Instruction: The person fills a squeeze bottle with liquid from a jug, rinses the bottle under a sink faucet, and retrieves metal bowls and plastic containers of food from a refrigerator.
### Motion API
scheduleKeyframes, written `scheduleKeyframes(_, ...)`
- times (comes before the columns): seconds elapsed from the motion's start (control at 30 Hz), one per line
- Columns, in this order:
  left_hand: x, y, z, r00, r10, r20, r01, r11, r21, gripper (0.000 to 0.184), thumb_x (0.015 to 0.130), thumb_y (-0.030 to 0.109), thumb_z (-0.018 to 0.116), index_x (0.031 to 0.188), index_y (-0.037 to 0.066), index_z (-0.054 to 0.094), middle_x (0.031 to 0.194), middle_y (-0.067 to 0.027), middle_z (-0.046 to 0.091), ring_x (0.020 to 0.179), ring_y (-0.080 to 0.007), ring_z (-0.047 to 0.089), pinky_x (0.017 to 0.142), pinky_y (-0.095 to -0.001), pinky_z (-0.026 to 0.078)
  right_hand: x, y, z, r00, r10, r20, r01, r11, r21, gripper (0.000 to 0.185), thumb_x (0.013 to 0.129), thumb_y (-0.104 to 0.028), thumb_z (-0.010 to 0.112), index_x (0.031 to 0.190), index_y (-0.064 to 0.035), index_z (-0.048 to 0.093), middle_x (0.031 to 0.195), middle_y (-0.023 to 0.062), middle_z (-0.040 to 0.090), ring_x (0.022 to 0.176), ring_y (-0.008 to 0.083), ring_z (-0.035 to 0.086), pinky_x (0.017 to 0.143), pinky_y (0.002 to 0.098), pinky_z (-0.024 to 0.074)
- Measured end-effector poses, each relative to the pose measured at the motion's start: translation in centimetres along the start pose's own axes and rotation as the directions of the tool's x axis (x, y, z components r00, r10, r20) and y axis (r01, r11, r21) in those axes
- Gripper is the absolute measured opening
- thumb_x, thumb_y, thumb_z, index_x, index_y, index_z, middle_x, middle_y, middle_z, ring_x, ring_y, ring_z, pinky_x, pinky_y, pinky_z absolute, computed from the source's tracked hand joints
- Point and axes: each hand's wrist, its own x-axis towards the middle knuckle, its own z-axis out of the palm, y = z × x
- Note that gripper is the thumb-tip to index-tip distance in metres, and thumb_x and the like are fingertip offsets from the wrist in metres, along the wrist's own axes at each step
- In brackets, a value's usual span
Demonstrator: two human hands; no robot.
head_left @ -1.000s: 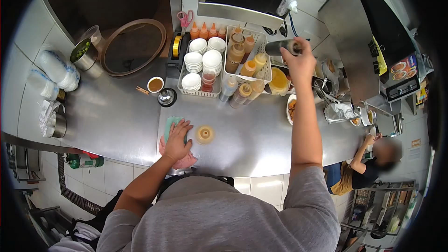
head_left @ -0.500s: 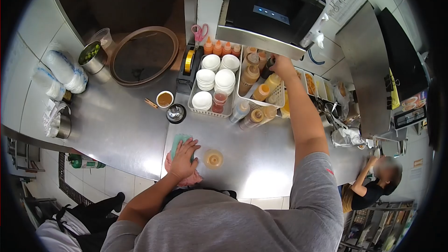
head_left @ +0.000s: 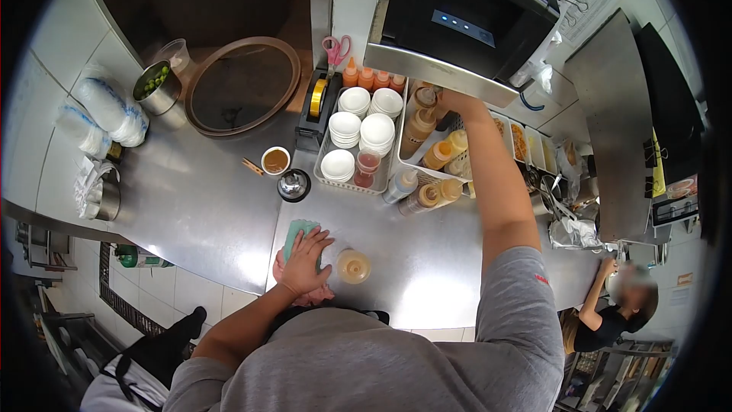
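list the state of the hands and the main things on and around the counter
left hand, open, resting on the cloths
green cloth, partly under the left hand
pink cloth, crumpled, partly covered
right hand, among the bottles, grip hidden
white cup, uncovered, brown liquid inside
white bowls, stacked
metal pot, uncovered, green contents
black machine, blue lights on
pink scissors, handles up

White tiled wall [head_left: 76, 38], 10 o'clock; pale tiled floor [head_left: 156, 282], 8 o'clock. Steel counter [head_left: 191, 198] mid-dial (bright glare [head_left: 438, 290] at 5 o'clock). Shelving [head_left: 624, 372], 4 o'clock.
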Motion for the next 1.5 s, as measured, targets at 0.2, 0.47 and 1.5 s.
scheduleKeyframes(0.2,0.2,1.1,-1.0,0.995,-0.004,0.096,-0.004,0.997,0.082,0.080,0.068,0.037,0.076,0.138,0.011,0.046,0.147,-0.0109,0.042,0.145,-0.0298,0.026,0.119,-0.0571,0.007,-2.2,-1.2,-1.1,0.945,-0.048,-0.323,0.107,0.980,0.168,0.024,0.077,-0.007,0.063,0.100,-0.0037,0.067,0.093,0.0196,0.068,0.088,0.0390,0.065,0.075,0.0454,0.0514)
scheduleKeyframes(0.47,2.5,3.1,-0.2,0.998,0.036,0.061,-0.045,0.988,0.151,0.095,0.064,0.059,0.079,0.139,0.010,0.047,0.144,-0.0105,0.044,0.143,-0.0311,0.028,0.114,-0.0665,-0.003,-15.4,-7.1,-16.7,0.855,0.264,-0.446,-0.166,0.955,0.246,0.029,0.079,-0.023,0.072,0.101,-0.0071,0.067,0.094,0.0152,0.069,0.090,0.0346,0.064,0.077,0.0436,0.0516)
scheduleKeyframes(1.5,-4.0,0.1,-0.3,0.985,-0.174,0.016,0.167,0.966,0.196,0.112,0.070,0.057,0.074,0.152,0.002,0.022,0.157,-0.0151,0.028,0.150,-0.0375,0.009,0.116,-0.0631,0.001,6.4,-1.3,6.4,0.920,0.317,-0.229,-0.228,0.911,0.345,0.037,0.073,-0.036,0.075,0.099,-0.0101,0.070,0.096,0.0130,0.069,0.084,0.0229,0.064,0.074,0.0332,0.0516)
